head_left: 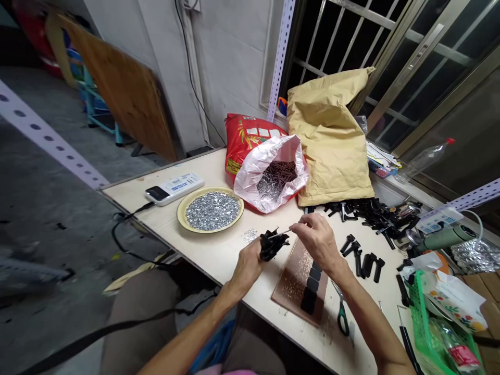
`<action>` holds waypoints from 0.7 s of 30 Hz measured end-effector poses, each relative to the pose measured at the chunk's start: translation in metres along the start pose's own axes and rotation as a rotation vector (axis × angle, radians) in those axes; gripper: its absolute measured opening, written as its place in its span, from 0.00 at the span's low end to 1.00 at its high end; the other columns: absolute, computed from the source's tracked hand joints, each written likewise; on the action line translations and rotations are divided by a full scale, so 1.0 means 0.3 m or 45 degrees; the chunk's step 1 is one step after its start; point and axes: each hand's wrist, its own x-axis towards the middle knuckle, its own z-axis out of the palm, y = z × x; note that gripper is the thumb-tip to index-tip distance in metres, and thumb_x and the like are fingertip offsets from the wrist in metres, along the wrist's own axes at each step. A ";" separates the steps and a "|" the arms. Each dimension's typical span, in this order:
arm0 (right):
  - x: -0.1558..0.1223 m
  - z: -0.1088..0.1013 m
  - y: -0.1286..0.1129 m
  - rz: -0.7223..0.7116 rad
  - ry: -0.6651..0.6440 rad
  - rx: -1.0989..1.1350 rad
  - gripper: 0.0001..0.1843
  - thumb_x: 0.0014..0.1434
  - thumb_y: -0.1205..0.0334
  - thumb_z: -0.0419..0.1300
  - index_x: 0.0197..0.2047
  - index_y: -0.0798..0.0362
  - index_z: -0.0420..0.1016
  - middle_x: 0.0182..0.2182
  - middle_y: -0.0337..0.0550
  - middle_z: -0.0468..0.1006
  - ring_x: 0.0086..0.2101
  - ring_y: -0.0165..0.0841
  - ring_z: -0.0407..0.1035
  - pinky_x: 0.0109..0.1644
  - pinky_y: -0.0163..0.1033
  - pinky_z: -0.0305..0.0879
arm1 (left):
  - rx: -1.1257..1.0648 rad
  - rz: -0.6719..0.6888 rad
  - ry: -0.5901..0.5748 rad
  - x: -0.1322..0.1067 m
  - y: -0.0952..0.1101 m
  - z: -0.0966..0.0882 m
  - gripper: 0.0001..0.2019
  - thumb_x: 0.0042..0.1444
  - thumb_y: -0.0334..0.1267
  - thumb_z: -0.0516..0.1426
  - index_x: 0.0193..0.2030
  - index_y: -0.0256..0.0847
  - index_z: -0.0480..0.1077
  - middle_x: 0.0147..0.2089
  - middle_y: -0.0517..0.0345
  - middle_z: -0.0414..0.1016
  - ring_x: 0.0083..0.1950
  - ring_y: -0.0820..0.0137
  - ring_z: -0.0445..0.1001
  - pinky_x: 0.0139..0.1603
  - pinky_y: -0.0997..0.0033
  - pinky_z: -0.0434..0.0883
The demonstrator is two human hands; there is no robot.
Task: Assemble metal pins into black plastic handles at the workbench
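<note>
My left hand (247, 263) is closed round a bunch of black plastic parts (270, 251) above the table's front edge. Thumb and fingers of my right hand (317, 237) pinch one end of a thin metal pin (282, 233), whose other end lies against the black parts. Whether it sits inside one of them, I cannot tell. Beneath my right hand is a brown board (287, 284) bearing a row of flat black pieces (311, 286). A small scatter of shiny metal bits (250, 235) lies just beyond my left hand.
A yellow plate (182, 219) heaped with small metal pieces stands left of a red bag (244, 138) of long pins. Behind are a tan sack (332, 151) and a pile of black parts (371, 213). Scissors (342, 317) and a green basket (420, 323) lie to the right.
</note>
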 end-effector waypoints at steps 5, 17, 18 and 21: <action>0.017 -0.023 -0.021 -0.205 -0.043 -0.196 0.13 0.65 0.71 0.50 0.35 0.52 0.74 0.31 0.42 0.71 0.31 0.32 0.58 0.38 0.39 0.53 | 0.104 0.072 -0.030 -0.005 0.003 0.006 0.08 0.44 0.25 0.54 0.30 0.42 0.68 0.29 0.59 0.75 0.32 0.66 0.75 0.31 0.73 0.69; 0.034 -0.006 -0.006 -0.018 -0.443 0.525 0.11 0.65 0.60 0.52 0.47 0.52 0.72 0.36 0.44 0.75 0.37 0.32 0.68 0.44 0.38 0.63 | -0.101 0.050 -0.184 -0.007 0.045 0.023 0.03 0.43 0.30 0.55 0.24 0.43 0.66 0.25 0.60 0.72 0.29 0.67 0.72 0.31 0.72 0.67; 0.029 -0.013 -0.007 0.023 -0.406 0.603 0.14 0.65 0.58 0.52 0.51 0.52 0.69 0.39 0.45 0.74 0.39 0.32 0.69 0.45 0.39 0.65 | -0.153 0.023 -0.205 -0.008 0.052 0.022 0.02 0.43 0.32 0.55 0.23 0.43 0.67 0.24 0.60 0.72 0.28 0.67 0.72 0.30 0.72 0.67; -0.005 -0.043 0.003 0.196 -0.221 0.745 0.26 0.62 0.54 0.56 0.61 0.49 0.58 0.48 0.48 0.71 0.41 0.34 0.69 0.48 0.43 0.67 | -0.275 -0.097 -0.210 -0.010 0.057 0.016 0.03 0.41 0.36 0.58 0.26 0.44 0.70 0.24 0.61 0.73 0.28 0.66 0.72 0.30 0.71 0.68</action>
